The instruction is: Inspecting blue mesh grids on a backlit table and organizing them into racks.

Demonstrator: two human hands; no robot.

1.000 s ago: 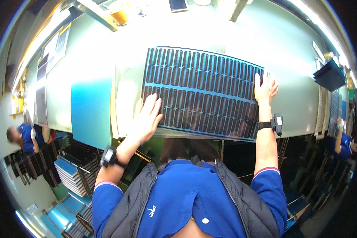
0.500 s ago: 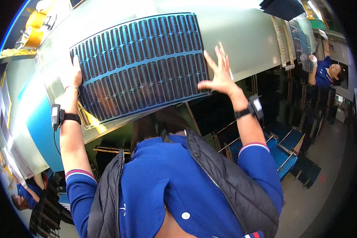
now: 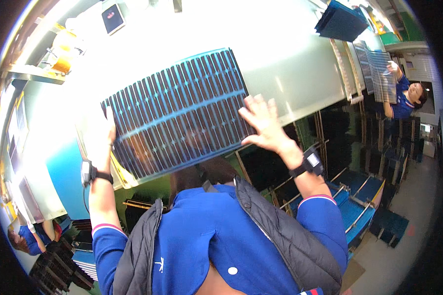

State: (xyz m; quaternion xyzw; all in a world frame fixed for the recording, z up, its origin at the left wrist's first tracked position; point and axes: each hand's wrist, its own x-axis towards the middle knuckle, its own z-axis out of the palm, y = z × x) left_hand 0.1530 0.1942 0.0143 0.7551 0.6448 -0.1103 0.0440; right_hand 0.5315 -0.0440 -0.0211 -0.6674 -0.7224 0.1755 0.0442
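Taking the solar cell panel as the landmark: it is a dark blue rectangular sheet crossed by thin pale lines, held tilted above the pale worktable, its left end lower than its right.

Far below and left of the panel, at the picture's lower left edge, another person in blue bends near a stack of dark trays. Up and left of the panel, a shelf carries a yellow roll, and a small screen sits above the panel's left end.

The left hand holds the panel's left edge, fingers wrapped along it, with a black wristband just below on the forearm.

Directly beneath the panel is the person's own blue jacket with a dark vest.

The right hand lies against the panel's lower right corner with fingers spread open and flat, supporting the sheet rather than clenching it. A black wrist device sits below and right of that hand.

Below and right of the panel stand blue racks on the floor. Well right of the panel, a co-worker holds up a second panel, and a dark blue stack lies above the panel's right end.
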